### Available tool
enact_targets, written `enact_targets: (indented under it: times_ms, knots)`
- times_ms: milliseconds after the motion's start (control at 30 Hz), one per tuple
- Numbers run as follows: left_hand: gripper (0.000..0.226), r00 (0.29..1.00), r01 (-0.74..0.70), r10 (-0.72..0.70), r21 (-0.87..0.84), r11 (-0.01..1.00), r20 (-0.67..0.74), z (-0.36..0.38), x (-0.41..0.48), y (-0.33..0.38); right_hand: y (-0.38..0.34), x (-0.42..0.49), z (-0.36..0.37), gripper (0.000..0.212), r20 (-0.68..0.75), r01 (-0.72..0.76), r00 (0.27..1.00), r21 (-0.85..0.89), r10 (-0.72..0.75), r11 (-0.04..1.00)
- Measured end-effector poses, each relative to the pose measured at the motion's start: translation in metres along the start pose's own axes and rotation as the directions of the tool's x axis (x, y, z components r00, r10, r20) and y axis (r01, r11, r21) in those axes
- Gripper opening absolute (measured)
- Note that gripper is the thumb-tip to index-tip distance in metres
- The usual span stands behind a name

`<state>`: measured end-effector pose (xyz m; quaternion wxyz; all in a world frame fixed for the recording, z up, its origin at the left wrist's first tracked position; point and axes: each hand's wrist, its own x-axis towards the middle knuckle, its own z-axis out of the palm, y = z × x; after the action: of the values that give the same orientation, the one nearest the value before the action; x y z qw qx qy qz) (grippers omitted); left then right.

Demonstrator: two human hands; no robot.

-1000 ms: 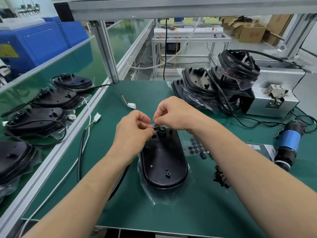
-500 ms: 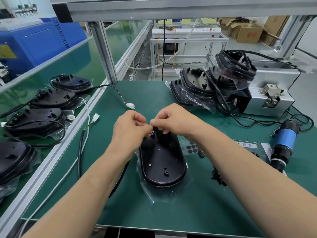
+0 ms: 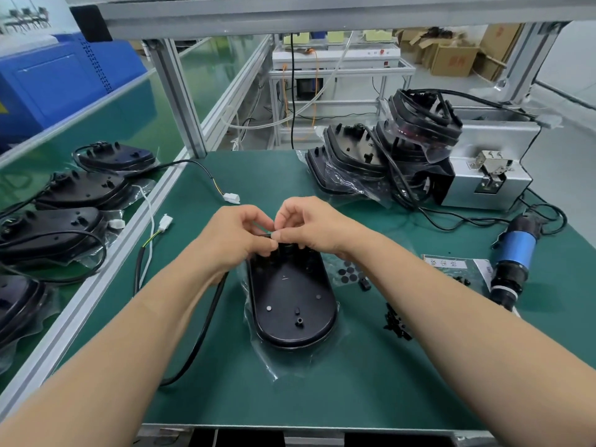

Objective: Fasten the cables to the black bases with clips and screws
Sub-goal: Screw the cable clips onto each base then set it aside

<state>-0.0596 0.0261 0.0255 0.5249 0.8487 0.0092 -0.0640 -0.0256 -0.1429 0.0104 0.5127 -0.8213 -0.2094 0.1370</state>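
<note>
A black oval base [image 3: 290, 304] lies on clear plastic wrap in the middle of the green mat. Its black cable [image 3: 201, 330] loops off the left side and runs up under my left hand [image 3: 235, 237]. Both hands meet over the base's far end. My left hand pinches the cable there. My right hand [image 3: 309, 224] pinches a small black part against the cable, most likely a clip; my fingers hide it. A small heap of black clips [image 3: 396, 324] lies right of the base.
A stack of wrapped bases with cables [image 3: 380, 153] stands at the back right beside a metal screw feeder [image 3: 490, 179]. A blue electric screwdriver [image 3: 516, 256] lies at the right. Black round pads [image 3: 348, 274] sit by the base. Several finished bases [image 3: 80, 191] lie on the left bench.
Both hands have stayed over the base's far end, working the cable and the small part with their fingertips. The view has shifted slightly; the base has not moved.
</note>
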Motion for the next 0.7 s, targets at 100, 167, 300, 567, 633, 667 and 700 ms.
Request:
enact_targets:
  times_ms: [100,167,300,567,633,667,700]
  knots:
    - [0.017,0.998,0.041,-0.041,-0.011,0.999,0.039,-0.003,0.006,0.002,0.002,-0.010,-0.018,0.007,0.054,-0.032,0.998,0.075,0.028,0.997]
    - [0.016,0.995,0.077,-0.076,-0.015,0.997,0.066,-0.005,0.008,0.001,0.006,-0.023,-0.039,0.011,0.039,-0.062,0.997,0.008,0.062,0.998]
    - [0.019,0.988,0.104,-0.103,-0.001,0.995,0.111,-0.006,0.009,-0.002,0.020,-0.058,-0.076,0.009,0.026,-0.148,0.985,-0.353,0.168,0.924]
    - [0.018,0.983,0.141,-0.136,-0.029,0.990,0.120,-0.004,0.008,-0.004,0.034,-0.131,-0.072,0.020,0.242,-0.071,0.936,-0.580,0.255,0.811]
    - [0.018,0.981,0.158,-0.153,-0.032,0.987,0.122,-0.004,0.009,-0.003,0.040,-0.136,-0.065,0.019,0.243,-0.013,0.943,-0.653,0.226,0.757]
    - [0.018,0.979,0.167,-0.161,-0.039,0.985,0.122,-0.004,0.009,-0.003,0.041,-0.136,-0.061,0.017,0.241,0.009,0.948,-0.674,0.209,0.739]
    - [0.018,0.978,0.174,-0.168,-0.046,0.984,0.121,-0.004,0.009,-0.004,0.043,-0.136,-0.058,0.013,0.241,0.027,0.951,-0.689,0.193,0.724]
